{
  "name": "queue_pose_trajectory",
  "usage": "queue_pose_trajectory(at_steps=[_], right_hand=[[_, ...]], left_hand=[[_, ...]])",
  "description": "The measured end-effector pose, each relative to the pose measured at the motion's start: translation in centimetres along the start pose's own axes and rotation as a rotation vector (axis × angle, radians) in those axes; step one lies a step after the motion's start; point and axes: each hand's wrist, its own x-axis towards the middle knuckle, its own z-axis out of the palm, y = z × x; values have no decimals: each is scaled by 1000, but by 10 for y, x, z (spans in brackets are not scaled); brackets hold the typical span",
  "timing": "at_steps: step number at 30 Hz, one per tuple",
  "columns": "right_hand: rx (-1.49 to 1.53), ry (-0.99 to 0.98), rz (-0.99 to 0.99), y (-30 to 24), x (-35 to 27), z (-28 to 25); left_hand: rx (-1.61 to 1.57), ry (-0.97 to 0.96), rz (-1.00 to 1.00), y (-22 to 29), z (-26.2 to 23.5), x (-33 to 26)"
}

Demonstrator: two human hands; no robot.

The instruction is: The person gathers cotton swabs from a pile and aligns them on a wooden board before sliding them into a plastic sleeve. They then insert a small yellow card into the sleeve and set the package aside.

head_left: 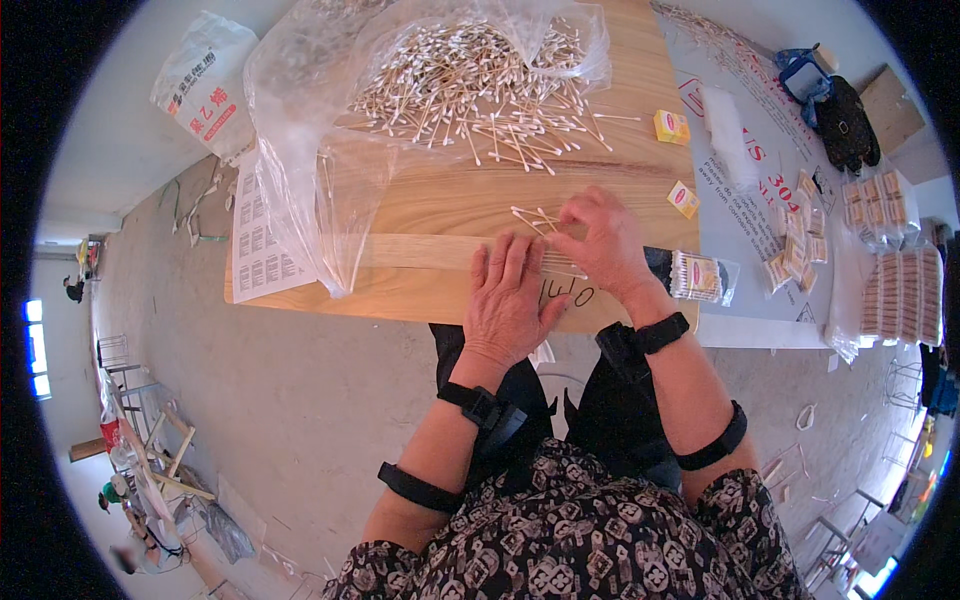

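Observation:
My left hand point(507, 300) lies palm down at the table's near edge, its fingers stretched out beside a small row of cotton swabs point(562, 264). Close on its right, my right hand point(608, 243) has curled fingers pinched at a few loose cotton swabs point(532, 216); the exact grip is partly hidden. A large heap of cotton swabs point(470, 85) spills from a clear plastic bag point(300, 120) farther back. Right of my right hand lies a clear packet of swabs point(695, 277) with a yellow label.
Two small yellow-and-white cards or labels point(672, 127) point(684, 199) lie on the wooden table point(420, 210). A grey printed surface point(745, 230) adjoins on the right, bearing filled packets point(797, 240) and stacked packs point(902, 295). A printed sheet point(262, 240) lies at the left edge.

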Motion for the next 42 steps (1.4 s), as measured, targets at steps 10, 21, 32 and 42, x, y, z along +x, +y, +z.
queue_pose_trajectory(at_steps=[10, 21, 32, 42], right_hand=[[-67, -192, -25, 8, 2, -1], [-127, -197, 59, 5, 0, 1], [-194, -243, -69, 8, 0, -3], [-125, -130, -25, 7, -5, 6]], left_hand=[[-4, 6, 11, 0, 2, 0], [-12, 9, 9, 0, 5, 0], [-7, 20, 1, 0, 3, 0], [12, -28, -3, 0, 4, 0]])
